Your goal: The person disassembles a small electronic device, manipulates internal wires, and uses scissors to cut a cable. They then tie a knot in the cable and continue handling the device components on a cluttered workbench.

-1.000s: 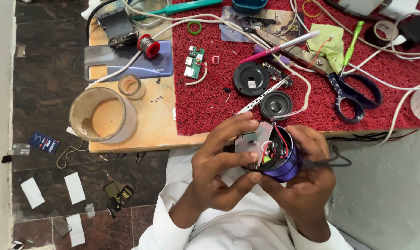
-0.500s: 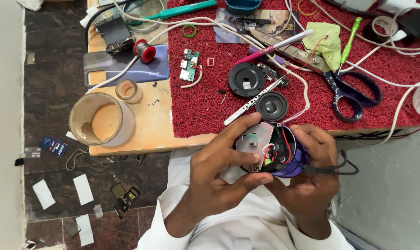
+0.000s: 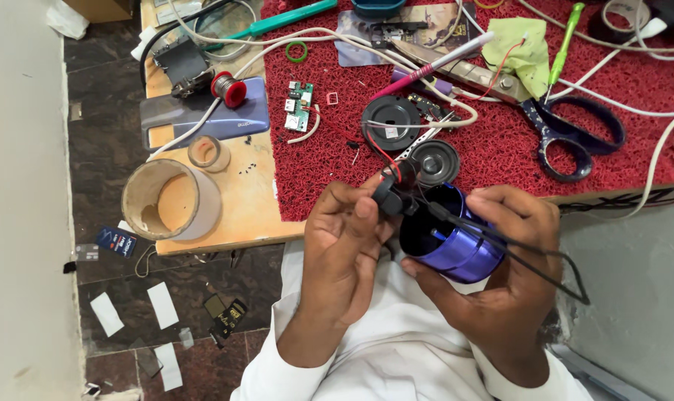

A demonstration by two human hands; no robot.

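Left hand (image 3: 348,245) pinches black part (image 3: 391,199) | right hand (image 3: 500,275) cups purple shell (image 3: 448,238) beside it

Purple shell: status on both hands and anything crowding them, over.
Right hand grips purple cylindrical shell, open end up. Left hand pinches small black part at its rim. Black cord loops over right fingers.

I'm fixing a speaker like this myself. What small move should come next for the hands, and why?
Probably ease the small black part, pinched in the left hand, clear of the open purple shell that the right hand cradles: its red and black wires look taut.
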